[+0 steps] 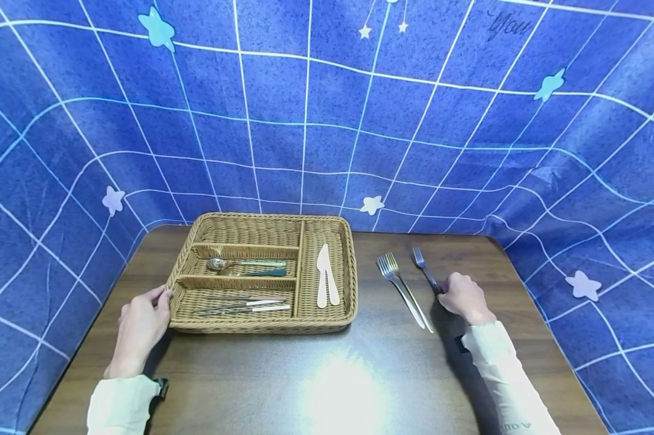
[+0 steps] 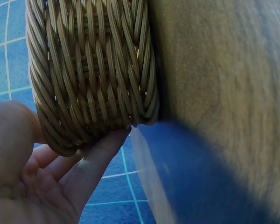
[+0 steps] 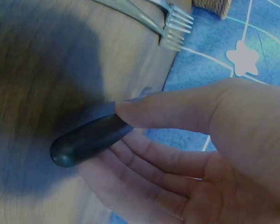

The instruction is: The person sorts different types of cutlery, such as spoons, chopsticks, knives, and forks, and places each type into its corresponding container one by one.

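Observation:
At the left, my left hand (image 1: 142, 320) grips the front left corner of a wicker cutlery basket (image 1: 262, 328). In the left wrist view its thumb lies on one side of the woven wall (image 2: 91, 70) and the fingers (image 2: 95, 163) on the other. On the right, my right hand (image 1: 465, 297) pinches a dark-handled fork (image 1: 427, 273) between thumb and fingers; its tines point away from me. The black handle end (image 3: 84, 142) sticks out of the grasp in the right wrist view. Two more forks (image 1: 405, 294) lie side by side between the basket and that hand.
White knives (image 1: 323, 284) occupy the basket's right compartment. Spoons (image 1: 251, 272) lie in the middle left compartment, and several chopsticks (image 1: 245, 306) in the front one. A blue cloth with grid lines (image 1: 327, 121) hangs behind and around the brown table (image 1: 240, 374).

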Available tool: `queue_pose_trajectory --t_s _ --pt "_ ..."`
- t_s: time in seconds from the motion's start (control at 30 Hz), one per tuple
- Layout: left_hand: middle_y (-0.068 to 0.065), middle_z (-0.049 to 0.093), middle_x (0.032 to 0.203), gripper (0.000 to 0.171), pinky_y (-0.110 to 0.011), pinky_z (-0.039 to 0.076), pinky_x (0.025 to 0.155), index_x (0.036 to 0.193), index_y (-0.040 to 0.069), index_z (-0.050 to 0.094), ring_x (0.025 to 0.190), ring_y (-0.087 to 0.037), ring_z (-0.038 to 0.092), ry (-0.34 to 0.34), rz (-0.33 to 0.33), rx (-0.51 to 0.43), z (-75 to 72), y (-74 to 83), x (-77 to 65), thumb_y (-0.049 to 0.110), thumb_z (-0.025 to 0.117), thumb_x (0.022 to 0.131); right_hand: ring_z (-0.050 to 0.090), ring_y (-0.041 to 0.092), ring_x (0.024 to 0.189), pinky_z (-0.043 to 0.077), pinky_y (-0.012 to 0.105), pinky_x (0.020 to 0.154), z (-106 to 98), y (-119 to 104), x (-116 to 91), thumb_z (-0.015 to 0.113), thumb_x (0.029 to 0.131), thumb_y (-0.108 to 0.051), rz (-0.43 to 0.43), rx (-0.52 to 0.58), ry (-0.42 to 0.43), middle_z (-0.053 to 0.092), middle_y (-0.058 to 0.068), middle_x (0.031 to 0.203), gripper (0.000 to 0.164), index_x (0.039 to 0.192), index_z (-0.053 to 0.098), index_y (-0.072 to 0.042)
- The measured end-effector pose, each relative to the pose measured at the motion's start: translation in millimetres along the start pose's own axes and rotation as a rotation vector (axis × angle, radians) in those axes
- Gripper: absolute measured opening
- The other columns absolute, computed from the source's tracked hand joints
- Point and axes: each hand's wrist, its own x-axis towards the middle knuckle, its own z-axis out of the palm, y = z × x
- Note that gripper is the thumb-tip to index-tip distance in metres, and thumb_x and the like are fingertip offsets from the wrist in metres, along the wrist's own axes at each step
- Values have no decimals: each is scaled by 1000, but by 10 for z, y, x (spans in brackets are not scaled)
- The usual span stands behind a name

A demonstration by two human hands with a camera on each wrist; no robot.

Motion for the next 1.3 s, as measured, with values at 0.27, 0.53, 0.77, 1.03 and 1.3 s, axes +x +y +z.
queue_pose_trajectory --t_s 0.27,0.53,0.77,1.03,1.3 --pt "-35 61 139 48 -73 46 91 143 -2 64 121 -70 54 8 -2 2 2 6 -3 31 48 112 63 39 63 48 60 55 -602 -681 -344 70 76 -17 -44 16 23 66 13 69 17 62 60 -18" --pt "-35 59 140 50 -74 45 92 144 -1 63 122 -70 53 -3 -16 3 -2 0 2 33 47 113 57 31 62 48 58 56 -1074 -1324 -509 66 80 -8 -92 19 39 56 3 63 25 62 51 -17" --pt "-35 60 140 49 -73 46 93 144 -1 64 122 -70 54 -3 -14 1 -5 1 0 32 47 113 57 27 63 49 56 57 -1100 -1513 -313 70 83 -9 -184 38 68 56 -2 63 18 69 61 -15" --pt "-35 59 140 50 -74 44 95 145 -1 63 123 -70 52 -7 -21 -5 -4 7 -1 33 47 113 68 27 71 54 53 64 -1173 -1926 -85 69 83 -8 -274 56 55 69 0 73 7 87 74 -9" --pt "-34 62 137 49 -73 47 92 144 -2 64 123 -68 55 1 1 -1 2 -9 10 32 49 112 72 29 80 58 56 70 -1183 -2326 147 72 85 -5 -370 30 22 72 1 79 8 90 75 -10"
